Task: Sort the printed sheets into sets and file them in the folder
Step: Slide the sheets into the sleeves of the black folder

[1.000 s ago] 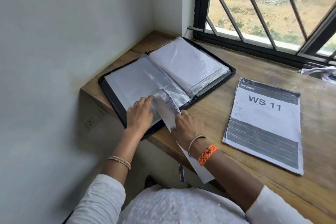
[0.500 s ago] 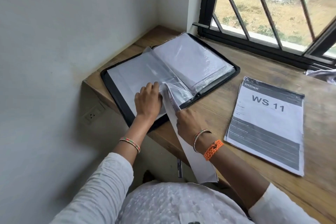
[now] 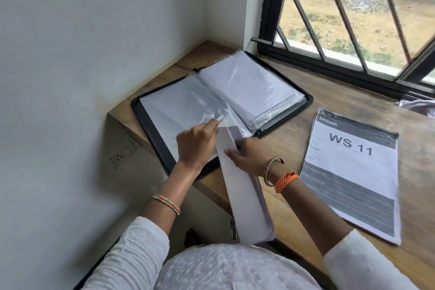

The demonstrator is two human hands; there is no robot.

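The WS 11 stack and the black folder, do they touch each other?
Apart. The head view shows bare wood between the WS 11 stack and the black folder.

The open folder (image 3: pixel 150 125) lies on the desk (image 3: pixel 329 101) left of the printed stack (image 3: pixel 353 172).

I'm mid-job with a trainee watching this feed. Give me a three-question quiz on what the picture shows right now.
1. True or false: the folder lies closed on the table.
2. Which hand holds the set of sheets at the sleeve's mouth? A) left hand B) right hand
3. Fill in: the stack of printed sheets by the window reads "KITCHEN" and "WS ___".

Key: 1 false, it lies open. 2 B; the left hand pinches the plastic sleeve. 3 "11".
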